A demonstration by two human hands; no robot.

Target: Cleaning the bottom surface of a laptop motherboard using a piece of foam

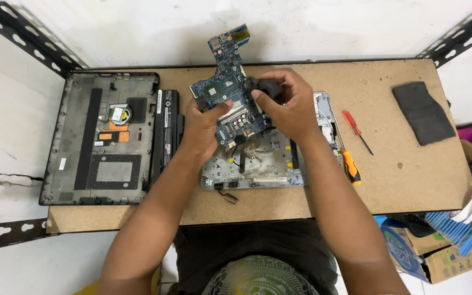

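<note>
A blue laptop circuit board (226, 82) is held up above the desk, tilted, its narrow end pointing away. My left hand (202, 128) grips its lower left edge, thumb on top. My right hand (288, 106) holds a small dark lump (264, 86) against the board's right side; what the lump is I cannot tell. Under both hands lies the silver laptop chassis (269, 164), opened and with loose black cables.
A grey laptop bottom cover (102, 139) lies inside-up at left, with a black battery (167, 128) beside it. A red screwdriver (355, 128) and an orange-handled one (349, 164) lie right of the chassis. A dark cloth (423, 112) sits at far right. Boxes stand on the floor at lower right.
</note>
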